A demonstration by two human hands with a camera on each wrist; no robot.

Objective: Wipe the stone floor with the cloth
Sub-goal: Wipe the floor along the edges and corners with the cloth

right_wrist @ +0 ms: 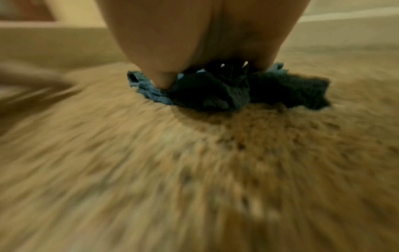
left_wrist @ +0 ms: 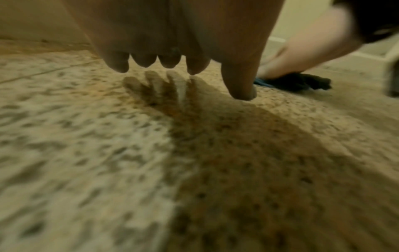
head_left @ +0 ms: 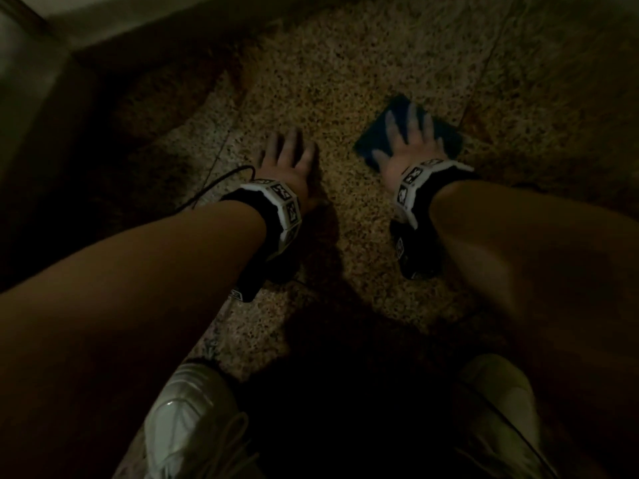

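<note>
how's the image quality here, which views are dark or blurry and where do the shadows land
Head view: dim, lit mainly mid-floor, corners black, a heavy body shadow between the shoes. Left wrist view: stone floor smeared by blur, the left hand casting a clear finger shadow. Right wrist view: strong streaking blur across the floor, cloth sharper under the right hand.

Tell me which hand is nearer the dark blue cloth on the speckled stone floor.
Right. The right hand presses flat on the dark blue cloth, fingers spread over it. The left hand is to the cloth's left, over bare speckled stone floor, apart from it.
</note>
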